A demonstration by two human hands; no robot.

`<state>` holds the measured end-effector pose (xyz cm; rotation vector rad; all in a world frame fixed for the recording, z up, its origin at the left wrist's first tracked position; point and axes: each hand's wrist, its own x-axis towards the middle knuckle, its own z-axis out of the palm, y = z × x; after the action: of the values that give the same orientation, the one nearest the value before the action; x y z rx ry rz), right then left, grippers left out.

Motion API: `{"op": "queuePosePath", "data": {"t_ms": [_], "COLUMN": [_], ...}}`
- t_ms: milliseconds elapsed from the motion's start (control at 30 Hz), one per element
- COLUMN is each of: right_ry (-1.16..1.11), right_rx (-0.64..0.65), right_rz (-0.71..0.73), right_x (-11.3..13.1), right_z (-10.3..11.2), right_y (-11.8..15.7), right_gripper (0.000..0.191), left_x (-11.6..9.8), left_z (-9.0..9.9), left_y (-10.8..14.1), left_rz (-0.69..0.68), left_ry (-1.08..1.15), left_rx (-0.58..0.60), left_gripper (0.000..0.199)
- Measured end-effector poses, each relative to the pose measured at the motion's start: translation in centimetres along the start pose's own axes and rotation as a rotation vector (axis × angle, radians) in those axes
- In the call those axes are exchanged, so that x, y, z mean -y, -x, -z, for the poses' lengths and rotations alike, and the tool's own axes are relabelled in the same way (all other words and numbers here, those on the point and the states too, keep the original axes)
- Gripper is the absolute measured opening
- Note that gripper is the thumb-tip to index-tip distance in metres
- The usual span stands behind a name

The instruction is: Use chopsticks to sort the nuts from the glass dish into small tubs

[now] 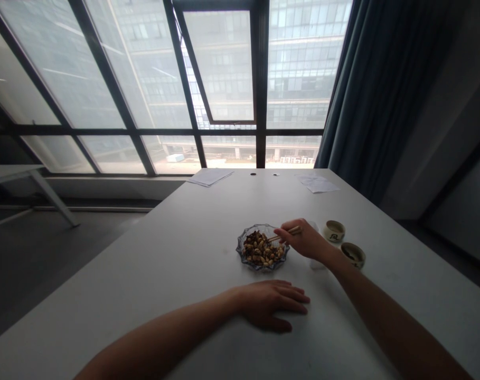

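A clear glass bowl with a scalloped rim [242, 257] stands on the white table [164, 264], holding a mix of nuts and darker pieces [261, 250]. My right hand [303, 240] is at the bowl's right side, closed around wooden chopsticks [275, 238] whose tips reach the contents. Whether the tips pinch anything is too small to tell. In front of the bowl, my left hand [273, 305] lies flat on the table with its fingers spread and nothing in it. A clear container [317, 264] is partly hidden behind my right hand and wrist.
Two small ceramic cups, one farther back [335, 232] and one nearer [354, 255], stand right of my right hand, the nearer close to my forearm. Papers lie at the far left [210, 177] and far right [318, 183] of the table, before the windows.
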<state>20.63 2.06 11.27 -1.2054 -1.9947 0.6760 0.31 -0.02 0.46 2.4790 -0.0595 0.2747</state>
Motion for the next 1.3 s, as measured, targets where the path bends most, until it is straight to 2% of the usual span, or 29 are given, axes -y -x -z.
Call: {"op": "queuePosePath", "data": {"t_ms": [133,267,333,467,600,800,1033,1167,1300], "right_ry": [-0.005,-0.025,-0.056,-0.087,-0.06,0.048,0.019,-0.131,-0.084], "right_rx": [-0.042,-0.119,-0.191,-0.429,-0.543,-0.399,-0.403,-0.242,-0.081], "right_rz": [-0.022,-0.041,-0.063,-0.128,-0.202,-0.267,-0.197,-0.127,-0.065], "right_x": [0.3,1.0,1.5,2.2,0.9,-1.3,0.2,1.5,1.7], "right_z": [0.6,2.7,4.3,7.8,10.1,10.7,9.2,7.5,5.1], "right_y": [0.1,0.6,1.0,2.1,2.7,2.3,2.1,1.9,1.4], "right_gripper": [0.049,0.05,0.049,0.049,0.045,0.039,0.044,0.044,0.041], "left_x": [-0.1,-0.2,-0.2,-0.1,0.0,-0.1,0.1,0.2,0.1], "left_z": [0.0,0.1,0.1,0.1,0.0,-0.1,-0.1,-0.2,-0.2], "left_y": [-0.1,-0.1,0.0,0.0,-0.1,-0.4,-0.3,-0.2,-0.2], "left_rz": [-0.002,-0.005,0.0,0.02,0.016,0.004,0.013,0.0,-0.006], "left_ry": [-0.003,-0.002,0.001,0.013,0.012,0.001,0.007,-0.003,-0.014], "left_rx": [0.001,-0.002,-0.004,0.008,0.012,0.003,0.007,-0.003,-0.003], "left_gripper": [0.06,0.06,0.059,0.06,0.061,0.061,0.06,0.061,0.06]}}
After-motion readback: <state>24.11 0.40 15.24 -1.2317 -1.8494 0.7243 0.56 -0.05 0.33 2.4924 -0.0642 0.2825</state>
